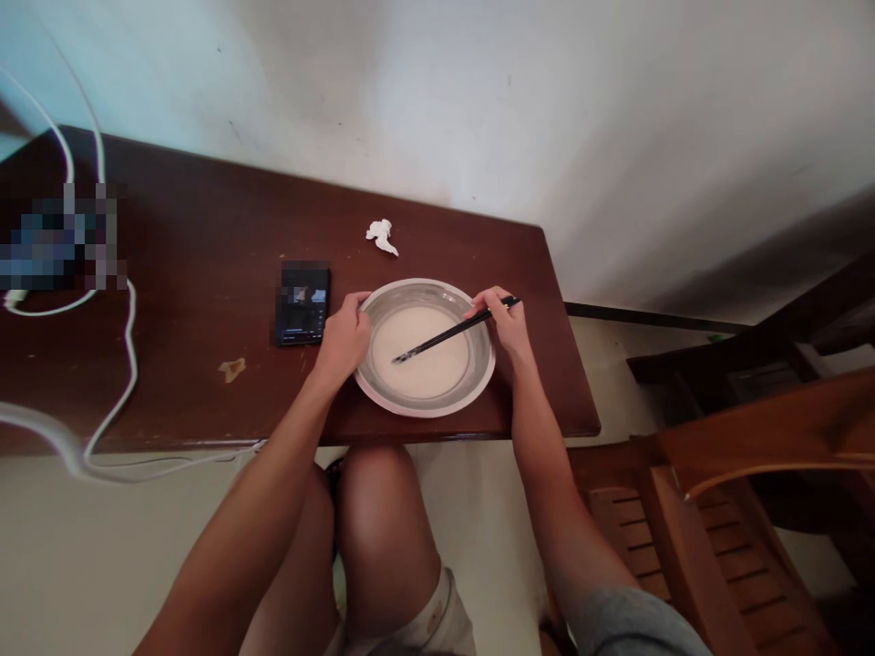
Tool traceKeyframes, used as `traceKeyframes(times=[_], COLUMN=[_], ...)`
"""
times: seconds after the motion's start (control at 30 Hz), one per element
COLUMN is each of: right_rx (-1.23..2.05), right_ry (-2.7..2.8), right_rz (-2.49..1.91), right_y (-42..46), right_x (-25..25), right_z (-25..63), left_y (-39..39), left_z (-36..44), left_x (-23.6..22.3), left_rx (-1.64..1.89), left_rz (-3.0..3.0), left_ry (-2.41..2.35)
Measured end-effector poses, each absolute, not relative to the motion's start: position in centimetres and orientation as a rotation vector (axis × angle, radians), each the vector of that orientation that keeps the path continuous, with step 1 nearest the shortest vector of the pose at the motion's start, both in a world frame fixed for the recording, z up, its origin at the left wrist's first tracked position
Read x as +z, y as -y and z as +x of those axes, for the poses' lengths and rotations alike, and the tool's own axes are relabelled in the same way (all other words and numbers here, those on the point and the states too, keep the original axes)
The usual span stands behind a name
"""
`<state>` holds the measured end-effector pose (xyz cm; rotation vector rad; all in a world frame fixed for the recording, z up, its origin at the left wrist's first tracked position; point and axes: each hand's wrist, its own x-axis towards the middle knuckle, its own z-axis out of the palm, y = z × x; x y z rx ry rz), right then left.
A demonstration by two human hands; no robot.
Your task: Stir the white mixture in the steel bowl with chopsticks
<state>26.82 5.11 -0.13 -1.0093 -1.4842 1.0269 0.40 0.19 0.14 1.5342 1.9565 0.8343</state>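
Observation:
A round metal basin (425, 407) stands on the dark brown table near its front edge. Inside it lies a smooth, whitish liquid (437, 369). At the basin's left rim is my left hand (348, 335), its fingers closed on the edge. My right hand (504, 321) grips a pair of black chopsticks (447, 333) by their upper part, beside the right rim. The chopsticks slant down to the left over the liquid, their tips whitish; whether the tips touch the surface I cannot tell.
A phone (303, 305) with a lit screen lies left of the basin. Behind it is a crumpled white tissue (382, 236). White cables (129, 346) run along the table's left side. A wall borders the back; wooden chairs (684, 510) stand at right.

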Motion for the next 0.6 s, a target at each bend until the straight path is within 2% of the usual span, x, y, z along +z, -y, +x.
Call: traceKeyframes(times=[0.17, 0.4, 0.6], right_rx=[0.865, 1.008, 0.860], right_ry=[1.357, 1.458, 1.334], right_rz=[-1.020, -0.997, -1.001], right_y=[-5.66, -5.33, -5.66], right_x=[-0.38, -0.38, -0.38], right_z=[27.45, 26.93, 27.59], left_y=[-0.21, -0.18, -0.20], left_z=[0.36, 0.41, 0.41], left_x=[-0.03, 0.01, -0.02], left_rx=[0.856, 0.839, 0.841], left_rz=[1.552, 1.554, 1.553], left_ry=[-1.940, -1.959, -1.952])
